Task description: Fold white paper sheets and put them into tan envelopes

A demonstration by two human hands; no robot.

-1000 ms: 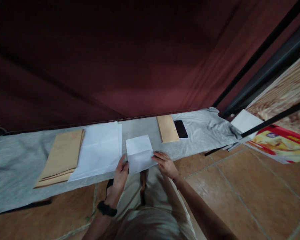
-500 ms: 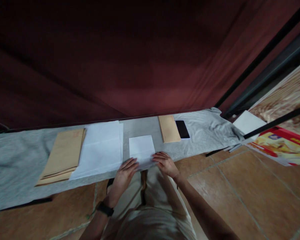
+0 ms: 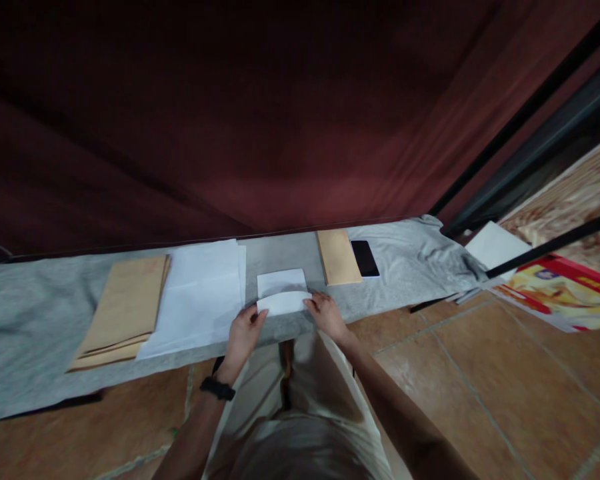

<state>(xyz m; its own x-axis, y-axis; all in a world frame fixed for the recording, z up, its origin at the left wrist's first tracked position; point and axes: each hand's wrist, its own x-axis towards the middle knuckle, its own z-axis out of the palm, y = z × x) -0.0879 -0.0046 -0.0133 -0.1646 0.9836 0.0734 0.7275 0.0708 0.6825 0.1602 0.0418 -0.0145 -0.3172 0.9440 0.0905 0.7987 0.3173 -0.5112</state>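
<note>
In front of me a small white sheet of paper [image 3: 281, 281] lies on the grey cloth, its near part lifted and bent over toward the far side. My left hand [image 3: 245, 330] pinches the left end of the raised part between thumb and fingers. At the right end my right hand [image 3: 326, 313] grips the same paper. To the left is a stack of larger white sheets [image 3: 197, 287], partly under several brown envelopes [image 3: 123, 300]. A smaller tan envelope [image 3: 339, 257] sits to the right, beside a dark-screened phone [image 3: 365, 258].
The grey cloth [image 3: 405, 260] covers a long narrow surface against a dark red curtain [image 3: 280, 133]. Black bars [image 3: 545, 243] and a red and yellow printed box [image 3: 565, 290] stand at the right. Brown floor tiles [image 3: 430, 380] show below.
Both hands have moved slightly away from me, bringing the paper's near edge up and over toward its far part. The envelopes, larger sheets and phone have stayed put.
</note>
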